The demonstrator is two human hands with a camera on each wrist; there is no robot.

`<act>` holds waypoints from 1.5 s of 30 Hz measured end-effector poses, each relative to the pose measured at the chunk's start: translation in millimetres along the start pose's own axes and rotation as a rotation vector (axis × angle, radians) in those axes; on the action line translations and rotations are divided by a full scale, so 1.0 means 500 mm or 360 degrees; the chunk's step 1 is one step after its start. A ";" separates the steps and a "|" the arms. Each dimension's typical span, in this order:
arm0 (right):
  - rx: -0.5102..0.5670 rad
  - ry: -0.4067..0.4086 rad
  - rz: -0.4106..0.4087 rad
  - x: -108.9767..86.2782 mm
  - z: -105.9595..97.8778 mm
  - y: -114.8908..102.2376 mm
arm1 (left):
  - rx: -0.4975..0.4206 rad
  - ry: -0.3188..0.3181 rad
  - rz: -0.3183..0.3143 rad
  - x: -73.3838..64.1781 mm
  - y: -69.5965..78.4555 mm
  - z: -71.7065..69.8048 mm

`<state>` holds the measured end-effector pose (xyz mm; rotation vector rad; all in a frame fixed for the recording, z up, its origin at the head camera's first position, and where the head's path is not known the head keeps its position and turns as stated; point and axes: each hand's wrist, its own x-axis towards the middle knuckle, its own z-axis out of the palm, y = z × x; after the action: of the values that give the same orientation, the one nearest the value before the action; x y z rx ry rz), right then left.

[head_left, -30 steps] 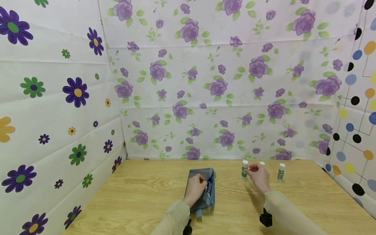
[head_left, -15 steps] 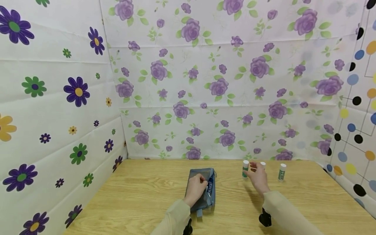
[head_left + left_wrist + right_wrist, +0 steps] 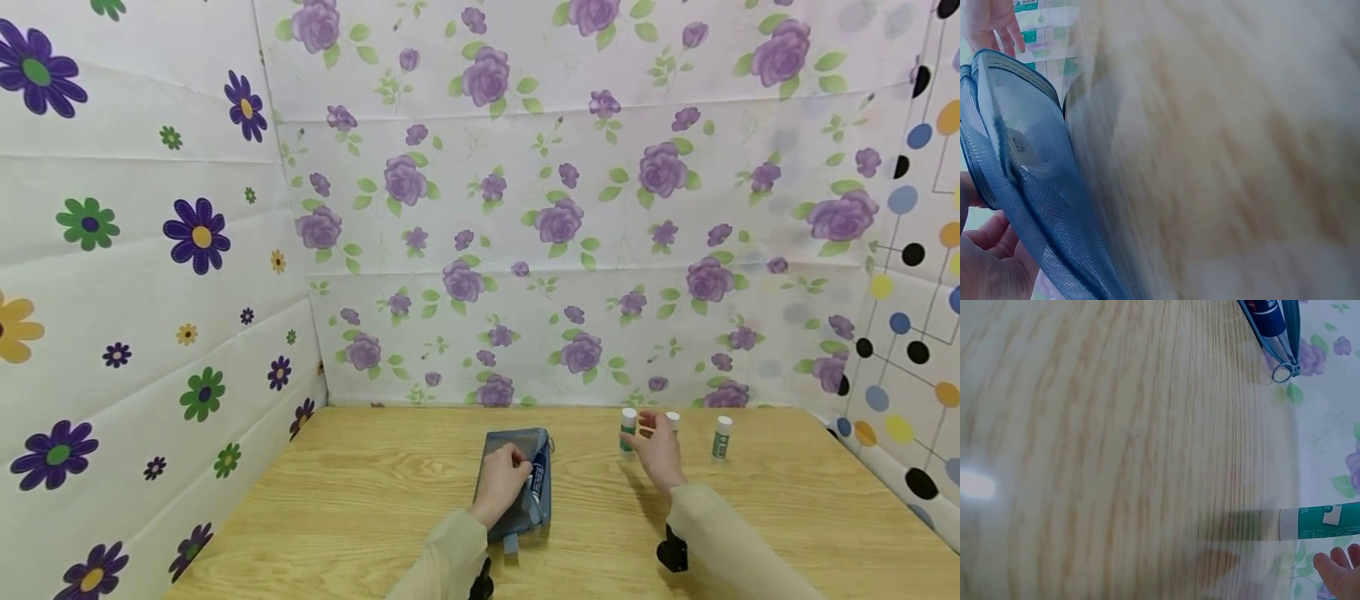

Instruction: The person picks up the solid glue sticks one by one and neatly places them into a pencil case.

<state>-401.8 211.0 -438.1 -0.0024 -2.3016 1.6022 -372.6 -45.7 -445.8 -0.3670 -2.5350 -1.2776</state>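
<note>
On the table, my left hand (image 3: 501, 482) pinches the upper edge of a blue mesh zip pouch (image 3: 517, 521), whose opening gapes toward the right. Inside the pouch lies a dark-blue-labelled tube (image 3: 536, 480), partly hidden by the mesh. My right hand (image 3: 662, 457) is at the leftmost green-and-white glue stick (image 3: 628, 415), which stands upright. In the right wrist view, the fingers (image 3: 1334, 569) sit beside that glue stick (image 3: 1322, 522) with a gap between. A second glue stick (image 3: 672, 419) is mostly hidden behind the right hand; a third (image 3: 722, 438) stands farther right.
The wooden table (image 3: 360, 500) meets a flower-printed sheet (image 3: 420, 333) at its back edge. More printed sheets stand at the left and right. Each wrist carries a black camera mount, like the one under the right sleeve (image 3: 738, 542).
The right hand's fingers have spread and drawn slightly away from the leftmost glue stick, which remains standing. My left hand keeps its hold on the pouch. The head view has shifted slightly.
</note>
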 end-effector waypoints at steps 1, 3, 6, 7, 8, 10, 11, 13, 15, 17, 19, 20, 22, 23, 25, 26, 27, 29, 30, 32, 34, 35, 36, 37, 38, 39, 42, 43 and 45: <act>0.0001 -0.0006 0.0002 0.000 0.001 0.001 | 0.0000 -0.0001 0.0000 0.000 0.001 0.000; 0.0009 -0.0023 0.0010 0.001 0.002 0.002 | 0.0003 0.0000 0.0001 -0.001 0.002 -0.001; 0.0003 -0.0040 0.0017 0.002 0.004 0.006 | 0.0000 -0.0003 -0.0003 -0.001 0.003 0.000; -0.0002 -0.0044 0.0016 0.003 0.004 0.007 | -0.0001 -0.0002 -0.0002 -0.001 0.003 0.000; -0.0004 -0.0045 0.0016 0.004 0.005 0.007 | 0.0001 -0.0001 -0.0002 -0.001 0.003 0.000; -0.0007 -0.0039 0.0017 0.005 0.005 0.008 | 0.0005 0.0001 0.0000 0.000 0.004 0.000; -0.0005 -0.0034 0.0019 0.006 0.006 0.008 | 0.0004 0.0001 0.0003 0.000 0.004 0.000; -0.0009 -0.0022 0.0024 0.008 0.007 0.007 | 0.0002 -0.0003 0.0010 0.000 0.003 0.001; -0.0009 -0.0015 0.0029 0.010 0.008 0.006 | -0.0005 -0.0004 0.0016 0.001 0.003 0.002; -0.0014 -0.0006 0.0028 0.012 0.009 0.005 | -0.0006 -0.0004 0.0017 0.002 0.002 0.002; -0.0019 -0.0005 0.0024 0.013 0.010 0.004 | 0.0002 0.0000 0.0016 0.001 0.003 0.002; -0.0019 -0.0005 0.0023 0.013 0.011 0.003 | 0.0007 0.0002 0.0019 0.001 0.002 0.002; -0.0017 0.0003 0.0024 0.013 0.012 0.003 | 0.0013 0.0000 0.0010 0.001 0.002 0.002; -0.0018 0.0003 0.0026 0.013 0.012 0.004 | 0.0014 -0.0002 0.0006 0.001 0.002 0.002; -0.0020 0.0011 0.0035 0.015 0.014 0.005 | 0.0018 -0.0001 0.0014 0.001 0.002 0.002; -0.0024 0.0012 0.0040 0.015 0.014 0.005 | 0.0017 -0.0001 0.0013 0.001 0.001 0.002; -0.0027 0.0013 0.0045 0.016 0.015 0.005 | 0.0018 0.0000 0.0010 0.001 0.001 0.002; -0.0042 0.0006 0.0044 0.017 0.016 0.006 | 0.0020 0.0004 0.0017 0.001 0.002 0.002; -0.0050 0.0001 0.0041 0.018 0.016 0.006 | 0.0021 0.0008 0.0023 0.002 0.002 0.003; -0.0069 -0.0010 0.0029 0.018 0.017 0.004 | 0.0016 0.0008 0.0020 0.002 0.002 0.003; -0.0091 -0.0016 0.0017 0.018 0.018 0.001 | 0.0014 0.0009 0.0022 0.001 0.001 0.003; -0.0105 -0.0018 0.0011 0.017 0.018 -0.001 | 0.0013 0.0008 0.0022 0.001 0.000 0.003; -0.0111 -0.0021 0.0010 0.017 0.019 -0.003 | 0.0014 0.0008 0.0021 0.001 -0.001 0.003; -0.0118 -0.0020 0.0008 0.016 0.019 -0.005 | 0.0013 0.0007 0.0017 0.001 -0.002 0.003; -0.0128 -0.0019 0.0009 0.016 0.020 -0.007 | 0.0016 0.0008 0.0020 0.001 -0.003 0.003; -0.0134 -0.0019 0.0010 0.016 0.021 -0.008 | 0.0017 0.0006 0.0014 0.001 -0.003 0.003; -0.0149 -0.0009 0.0005 0.018 0.022 -0.009 | 0.0021 0.0003 0.0007 0.001 -0.004 0.002; -0.0152 -0.0007 0.0004 0.018 0.023 -0.008 | 0.0018 0.0000 0.0004 0.002 -0.004 0.001; -0.0152 -0.0004 -0.0001 0.017 0.023 -0.009 | 0.0016 -0.0006 0.0000 0.002 -0.004 0.001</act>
<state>-412.2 200.5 -435.4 -0.0222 -2.3775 1.4912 -374.2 -46.4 -447.4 -0.3677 -2.5433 -1.2649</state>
